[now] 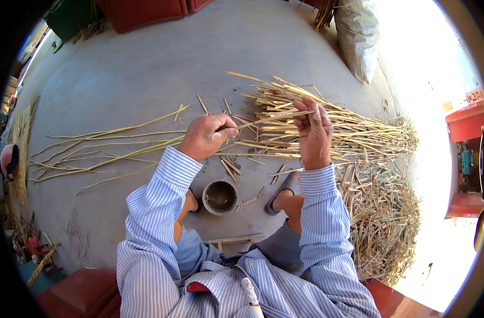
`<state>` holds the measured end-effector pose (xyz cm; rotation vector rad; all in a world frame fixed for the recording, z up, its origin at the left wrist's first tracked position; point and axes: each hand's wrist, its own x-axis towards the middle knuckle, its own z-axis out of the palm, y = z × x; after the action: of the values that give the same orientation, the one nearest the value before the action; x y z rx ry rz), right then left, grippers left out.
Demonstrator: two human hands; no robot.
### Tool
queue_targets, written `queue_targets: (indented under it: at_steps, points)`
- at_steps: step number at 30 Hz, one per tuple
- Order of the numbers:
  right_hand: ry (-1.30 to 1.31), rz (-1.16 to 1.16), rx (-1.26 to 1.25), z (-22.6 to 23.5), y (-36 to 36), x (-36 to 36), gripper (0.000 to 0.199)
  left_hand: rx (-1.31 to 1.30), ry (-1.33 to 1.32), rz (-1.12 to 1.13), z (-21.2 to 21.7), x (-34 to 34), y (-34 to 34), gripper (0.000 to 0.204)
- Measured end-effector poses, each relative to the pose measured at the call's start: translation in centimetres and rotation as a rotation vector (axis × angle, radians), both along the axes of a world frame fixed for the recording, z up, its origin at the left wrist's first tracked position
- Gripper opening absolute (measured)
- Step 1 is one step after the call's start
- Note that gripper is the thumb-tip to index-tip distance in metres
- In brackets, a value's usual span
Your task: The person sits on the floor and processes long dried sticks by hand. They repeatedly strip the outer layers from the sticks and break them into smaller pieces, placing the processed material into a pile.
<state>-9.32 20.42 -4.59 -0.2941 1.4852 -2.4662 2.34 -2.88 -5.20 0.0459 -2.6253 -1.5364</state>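
My left hand [208,137] is closed, thumb against curled fingers, round a pale yellow straw stalk [271,118]. The stalk slants up to the right, where my right hand [313,132] pinches it near its far end. Beneath and beyond my right hand lies a big pile of cut straw stalks [358,127], pointing mostly left and right. Several longer thin stalks [104,146] lie spread on the floor left of my left hand. Between my feet stands a small round pot [219,183] with brownish liquid inside.
A heap of broken straw [382,222] lies beside my right arm. Short stalk pieces [231,167] are scattered near the pot. A full pale sack [358,40] stands at the far right, red seats [141,13] at the back. A grass bundle [23,143] lies far left.
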Motion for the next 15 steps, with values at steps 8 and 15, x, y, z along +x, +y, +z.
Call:
queue_targets:
  at_steps: [8, 15]
  points:
    - [0.031, 0.347, -0.084, 0.5, -0.6, 0.9, 0.045, 0.025, 0.002, 0.042, -0.5, 0.1, -0.2, 0.015]
    - [0.177, 0.232, 0.263, 0.5, -2.6, 3.3, 0.017, 0.257, -0.07, 0.003, 0.1, -0.1, 1.1, 0.018]
